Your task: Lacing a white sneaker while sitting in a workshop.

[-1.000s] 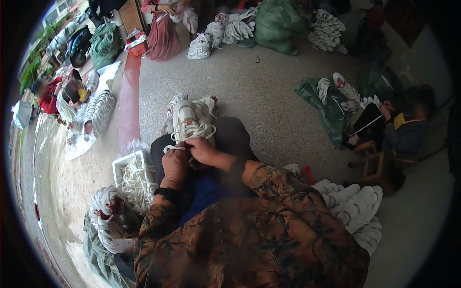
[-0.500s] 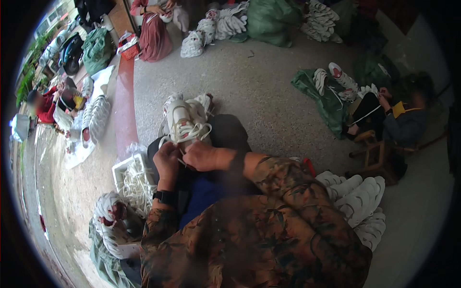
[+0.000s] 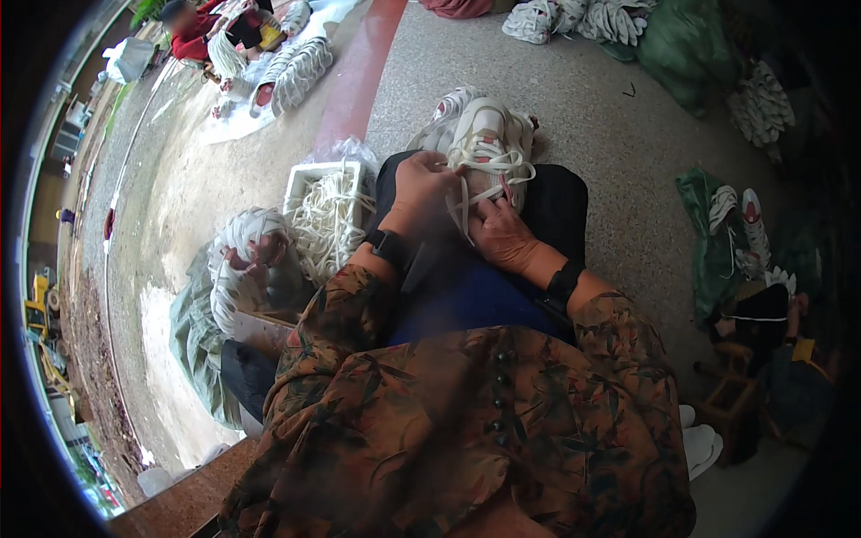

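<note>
A cream-white sneaker [image 3: 489, 130] with pinkish-red accents rests on my lap, its toe pointing away from me. White shoelaces [image 3: 500, 165] are looped across its upper, and a loose end hangs down between my hands. My left hand [image 3: 421, 190] is at the left side of the laces, thumb and fingers pinched together on a lace. At the shoe's opening is my right hand [image 3: 502, 235], its fingers bent together against the collar beside a pinkish part. What those fingertips grip is hidden. Another white shoe [image 3: 439, 121] lies against the sneaker's left side.
To my left stands a white box [image 3: 294, 193] full of laces. Nested white shoes [image 3: 242, 260] sit near it on a green sack [image 3: 193, 314]. Shoe rows and a person in red [image 3: 190, 36] are far left; another person [image 3: 789, 323] sits right, beside a wooden stool [image 3: 731, 394].
The view has swung left, so the shoe and hands appear farther right and higher. My hands, formerly close together at the laces, are now apart, the right lower at the shoe's opening.
</note>
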The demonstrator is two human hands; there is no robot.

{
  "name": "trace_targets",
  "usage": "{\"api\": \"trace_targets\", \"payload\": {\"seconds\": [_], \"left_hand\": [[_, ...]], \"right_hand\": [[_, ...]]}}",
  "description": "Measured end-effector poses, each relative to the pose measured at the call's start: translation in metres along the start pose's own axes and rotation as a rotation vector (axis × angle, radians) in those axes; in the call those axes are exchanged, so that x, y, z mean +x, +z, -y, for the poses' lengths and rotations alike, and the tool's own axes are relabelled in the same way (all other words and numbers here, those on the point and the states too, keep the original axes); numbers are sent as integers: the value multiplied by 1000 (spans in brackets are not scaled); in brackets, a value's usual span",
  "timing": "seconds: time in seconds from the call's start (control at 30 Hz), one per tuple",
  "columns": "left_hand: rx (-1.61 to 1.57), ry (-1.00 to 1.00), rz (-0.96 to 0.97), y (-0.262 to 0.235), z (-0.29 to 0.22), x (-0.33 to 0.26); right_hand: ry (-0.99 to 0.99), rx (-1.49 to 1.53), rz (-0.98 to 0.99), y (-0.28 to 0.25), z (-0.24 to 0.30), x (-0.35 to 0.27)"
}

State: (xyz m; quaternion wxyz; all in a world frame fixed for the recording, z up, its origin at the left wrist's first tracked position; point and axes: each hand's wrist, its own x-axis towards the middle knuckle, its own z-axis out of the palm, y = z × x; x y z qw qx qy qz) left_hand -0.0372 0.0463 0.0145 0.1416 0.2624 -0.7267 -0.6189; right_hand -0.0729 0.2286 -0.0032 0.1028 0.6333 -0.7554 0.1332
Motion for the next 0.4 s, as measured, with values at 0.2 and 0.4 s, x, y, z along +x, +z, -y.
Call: {"api": "trace_targets", "payload": {"seconds": [0.2, 0.4], "left_hand": [[-548, -72, 125, -8, -19, 22], [-26, 508, 159, -19, 1, -5]], "right_hand": [[282, 642, -236, -67, -33, 10], [573, 1095, -685, -123, -30, -13]]}}
